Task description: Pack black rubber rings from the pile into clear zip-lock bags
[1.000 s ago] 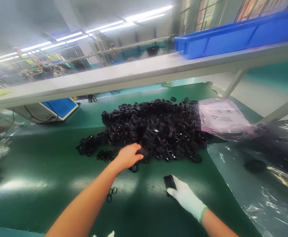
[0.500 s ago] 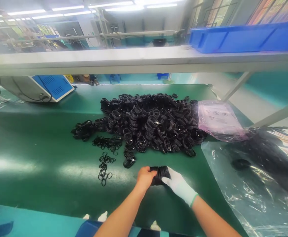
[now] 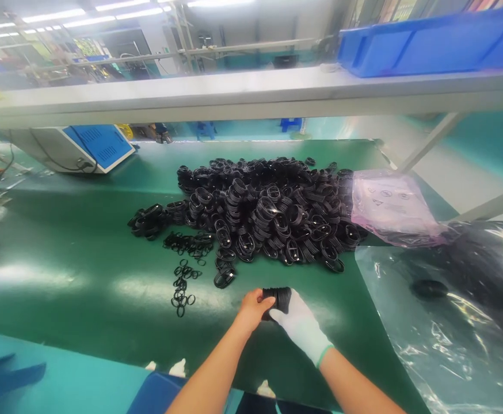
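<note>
Between my hands, just above or on the green tabletop, is a stack of coiled black cables point(image 3: 277, 297). My bare left hand point(image 3: 252, 309) is closed round the stack's left end, its thumb across the front. My right hand point(image 3: 300, 323), in a white glove, grips the right end. Beyond them lies a big heap of coiled black cables point(image 3: 273, 213), some with shiny metal connector ends showing. Small black rings point(image 3: 182, 287) are scattered on the table left of my hands, with a denser cluster of rings point(image 3: 186, 244) behind them.
A clear plastic bag point(image 3: 441, 333) with dark contents covers the table's right side. Behind it lies a pinkish bag point(image 3: 392, 201) with printed marks. A white shelf point(image 3: 234, 95) spans above, carrying a blue bin point(image 3: 433, 46). A blue and grey machine point(image 3: 98, 148) stands back left.
My left hand came from the heap to the right hand, bringing more coiled cables against those it held. The two bundles have since been pressed closer together. The camera view has levelled.
</note>
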Demonstrator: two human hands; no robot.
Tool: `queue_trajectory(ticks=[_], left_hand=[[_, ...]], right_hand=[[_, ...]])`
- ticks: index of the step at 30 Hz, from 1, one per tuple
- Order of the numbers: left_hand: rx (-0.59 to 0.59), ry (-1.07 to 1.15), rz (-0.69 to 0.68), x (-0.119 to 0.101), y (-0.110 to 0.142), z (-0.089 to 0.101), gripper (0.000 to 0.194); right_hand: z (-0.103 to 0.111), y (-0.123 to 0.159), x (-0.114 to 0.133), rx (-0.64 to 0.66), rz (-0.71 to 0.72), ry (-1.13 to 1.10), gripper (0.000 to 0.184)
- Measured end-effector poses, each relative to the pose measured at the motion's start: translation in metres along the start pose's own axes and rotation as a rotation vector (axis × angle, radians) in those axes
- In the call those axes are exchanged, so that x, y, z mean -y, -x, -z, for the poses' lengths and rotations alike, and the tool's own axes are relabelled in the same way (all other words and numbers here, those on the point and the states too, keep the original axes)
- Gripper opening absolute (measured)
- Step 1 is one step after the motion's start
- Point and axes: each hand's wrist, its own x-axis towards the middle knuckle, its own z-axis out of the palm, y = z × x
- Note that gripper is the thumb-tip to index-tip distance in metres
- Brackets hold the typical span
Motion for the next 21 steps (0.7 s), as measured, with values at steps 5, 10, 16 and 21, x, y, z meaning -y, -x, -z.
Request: queue_trajectory(ticks=[5,10,16,21], left_hand=[[0.206,0.046,-0.055,0.003,0.002,0.013,0.022],[0.194,0.052,-0.085,0.011,-0.002,0.013,0.021],[0.195,0.061,-0.101,0.018,-0.007,0.009,0.018],[0.169,-0.007,-0.073,0.017,-0.008,0.005,0.018]], right_hand=[[0.002,0.003,-0.003,0.014,0.033,-0.002,0.050],[0.006,0.005,-0.001,0.011,0.046,0.003,0.053],[0.003,0.007,0.007,-0.011,0.026,0.026,0.054],[-0.010,0.008,0.013,-0.101,-0.121,0.103,0.065]])
